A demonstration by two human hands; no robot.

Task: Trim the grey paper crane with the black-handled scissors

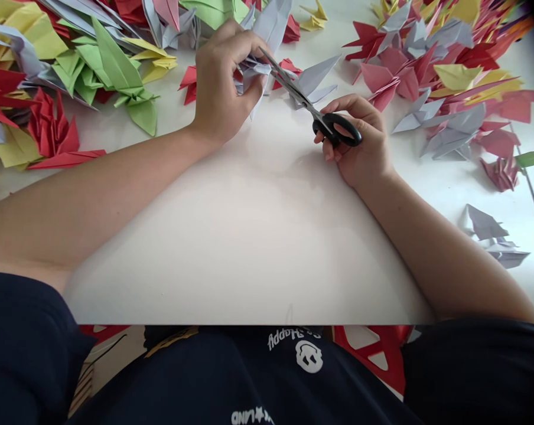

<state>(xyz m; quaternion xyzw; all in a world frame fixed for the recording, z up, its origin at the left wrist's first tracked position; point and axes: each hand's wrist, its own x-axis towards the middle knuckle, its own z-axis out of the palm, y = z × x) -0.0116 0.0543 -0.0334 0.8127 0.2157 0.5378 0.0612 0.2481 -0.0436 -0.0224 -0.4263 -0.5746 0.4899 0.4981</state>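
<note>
Between the thumb and fingers of my left hand (225, 79) is a grey-white folded paper piece (269, 26), which looks like an origami crane; part of it is hidden by the fingers. My right hand (364, 136) grips scissors (309, 105) by their black handles. The blades point up and left, with their tips close to the left thumb and the held paper. Whether the blades touch the paper I cannot tell. Just behind the scissors lies another grey-white folded paper crane (315, 79), and red folded paper (188, 82) lies beside my left wrist.
Heaped folded paper in green (120, 65), red (52, 127), yellow and grey covers the table's left and back. A second heap (426, 71) spreads at the right. A grey folded piece (497, 236) lies by my right forearm. The white table's front edge (249, 323) is near my body.
</note>
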